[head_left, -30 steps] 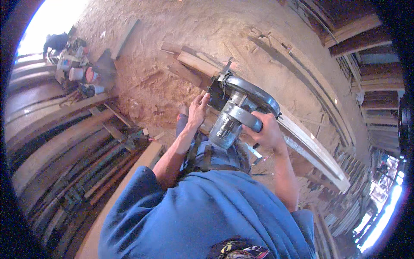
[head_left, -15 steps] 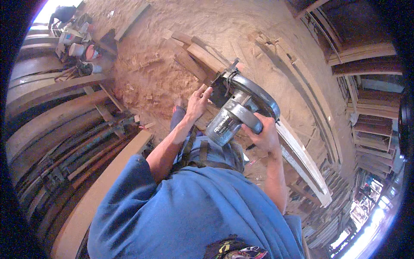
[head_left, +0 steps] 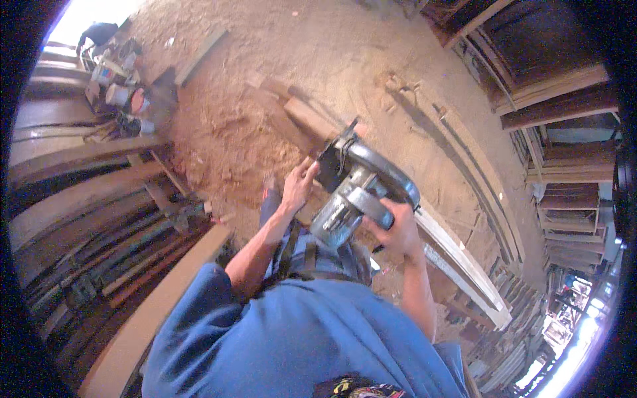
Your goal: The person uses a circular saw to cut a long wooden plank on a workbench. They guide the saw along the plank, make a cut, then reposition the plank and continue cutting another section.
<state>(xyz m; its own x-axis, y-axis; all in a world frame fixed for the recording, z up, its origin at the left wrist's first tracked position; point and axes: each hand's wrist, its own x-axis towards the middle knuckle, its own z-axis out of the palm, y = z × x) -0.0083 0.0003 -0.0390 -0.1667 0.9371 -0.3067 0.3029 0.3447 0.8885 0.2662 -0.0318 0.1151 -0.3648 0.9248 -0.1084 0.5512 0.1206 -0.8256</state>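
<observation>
My right hand (head_left: 396, 229) is wrapped round the rear handle of a circular saw (head_left: 361, 182), which has a worn metal motor housing and a curved blade guard. At the saw's left side, my left hand (head_left: 298, 189) has its fingers bent against the edge of the dark base plate; the fingertips are partly hidden there. Under the saw lies a long wooden board (head_left: 312, 121), its reddish end reaching away ahead. Behind my right hand the pale edges of a long timber (head_left: 458, 255) run down to the right. The blade is hidden from view.
Sawdust covers the ground (head_left: 232, 126). Long planks (head_left: 474, 156) lie to the right, and stacked timber (head_left: 577, 162) stands beyond them. At left are large boards (head_left: 86, 182) and several buckets (head_left: 119, 95). A person (head_left: 99, 33) is bent over at the far left.
The saw and both my hands have shifted slightly toward me and to the left in the picture. My grip looks the same. The surroundings have shifted a little too.
</observation>
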